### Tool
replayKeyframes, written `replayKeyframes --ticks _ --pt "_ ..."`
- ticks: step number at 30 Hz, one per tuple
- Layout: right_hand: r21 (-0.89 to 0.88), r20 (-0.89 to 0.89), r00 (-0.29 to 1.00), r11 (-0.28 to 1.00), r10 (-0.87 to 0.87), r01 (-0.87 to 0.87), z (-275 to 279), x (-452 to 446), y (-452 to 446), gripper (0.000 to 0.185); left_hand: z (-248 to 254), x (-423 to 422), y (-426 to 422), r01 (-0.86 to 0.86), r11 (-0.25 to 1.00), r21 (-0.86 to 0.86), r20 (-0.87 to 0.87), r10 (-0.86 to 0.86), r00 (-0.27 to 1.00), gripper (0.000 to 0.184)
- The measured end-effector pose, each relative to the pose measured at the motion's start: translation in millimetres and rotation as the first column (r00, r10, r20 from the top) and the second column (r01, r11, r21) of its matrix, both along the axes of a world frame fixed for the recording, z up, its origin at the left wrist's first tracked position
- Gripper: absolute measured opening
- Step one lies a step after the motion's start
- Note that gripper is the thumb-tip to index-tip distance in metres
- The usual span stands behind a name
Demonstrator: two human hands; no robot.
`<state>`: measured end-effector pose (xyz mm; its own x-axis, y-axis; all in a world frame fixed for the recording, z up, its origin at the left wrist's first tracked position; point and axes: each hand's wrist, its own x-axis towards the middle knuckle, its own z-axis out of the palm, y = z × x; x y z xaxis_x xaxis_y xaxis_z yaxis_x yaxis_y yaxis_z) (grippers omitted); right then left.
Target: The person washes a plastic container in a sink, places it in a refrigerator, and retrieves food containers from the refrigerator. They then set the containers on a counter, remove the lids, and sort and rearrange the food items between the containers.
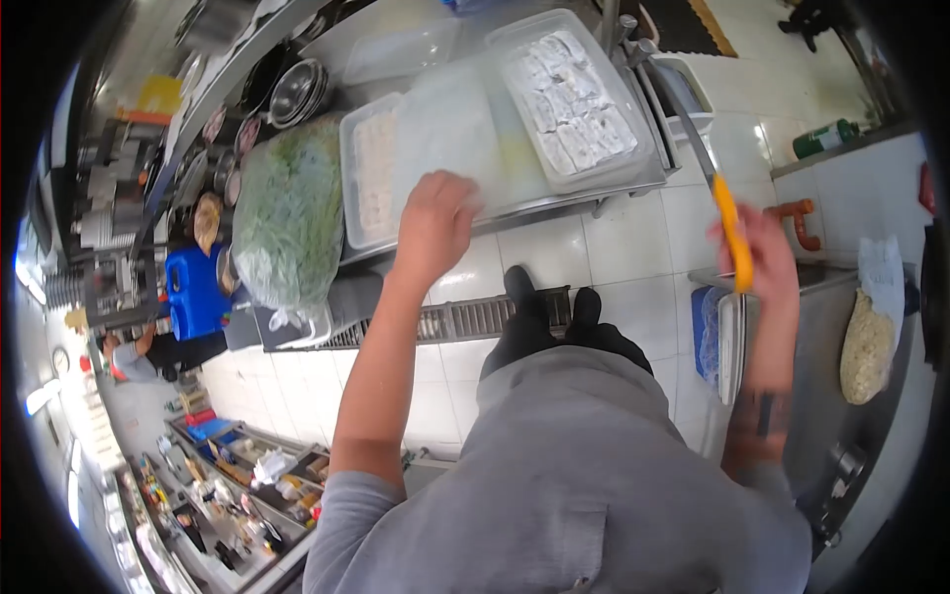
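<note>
My right hand grips a knife by its yellow handle, out to the right past the counter's end, the blade pointing up and away. Over the near edge of a pale, translucent cutting board, my left hand has its fingers curled in. Its fingertips are blurred, and what they hold, if anything, is hidden. Left of the board stands a clear container with pale pieces in rows. To the board's right, another clear container holds white blocks that look wrapped.
A big bag of leafy greens lies at the counter's left, near metal bowls and a blue jerrycan. A floor drain grate runs by my feet. Another person is far left. A bag of pale pieces hangs right.
</note>
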<state>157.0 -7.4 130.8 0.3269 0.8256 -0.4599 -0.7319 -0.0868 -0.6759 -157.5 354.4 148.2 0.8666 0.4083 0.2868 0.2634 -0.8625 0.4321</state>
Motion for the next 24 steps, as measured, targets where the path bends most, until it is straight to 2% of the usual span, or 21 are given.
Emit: replayKeyframes --ticks 2,5,6,7,8,10,13,17,19,24 --pt "-0.071 0.172 0.984 0.997 0.033 -0.021 13 -63 -28 0.049 12 4 -2 0.016 0.998 0.057 0.119 -0.023 0.993 0.022" --pt "-0.169 0.409 0.913 0.983 0.012 0.063 -58 -128 -56 0.057 27 14 -1 -0.006 0.998 0.056 0.116 0.000 0.993 0.023" --pt "-0.124 0.646 0.763 0.989 0.016 0.084 -75 -145 -49 0.054 31 20 -1 -0.015 0.998 0.060 0.126 0.008 0.992 0.024" --pt "-0.075 0.834 0.552 0.993 0.013 0.090 -79 -163 -36 0.052 33 23 0 -0.044 0.999 0.012 0.113 0.042 0.993 0.025" --pt "-0.062 0.918 0.395 0.996 0.035 0.056 -63 -169 -19 0.047 36 27 0 -0.049 0.999 0.012 0.120 0.047 0.992 0.025" --pt "-0.163 0.880 0.456 0.986 0.130 0.035 -60 -182 -3 0.045 42 29 1 -0.098 0.995 -0.029 0.096 0.100 0.990 0.025" --pt "-0.142 0.874 0.480 0.985 0.080 0.096 -71 -193 6 0.042 47 29 1 -0.112 0.987 -0.113 0.118 0.125 0.985 0.026" --pt "-0.176 0.899 0.417 0.982 0.134 0.062 -67 -190 8 0.040 53 30 -6 -0.139 0.982 -0.125 0.107 0.153 0.982 0.026" --pt "-0.211 0.876 0.453 0.976 0.166 0.049 -64 -189 9 0.039 55 31 -7 -0.190 0.972 -0.137 0.071 0.201 0.977 0.027" --pt "-0.191 0.889 0.436 0.979 0.140 0.076 -60 -194 7 0.039 54 30 0 -0.193 0.964 -0.183 0.128 0.218 0.967 0.027"
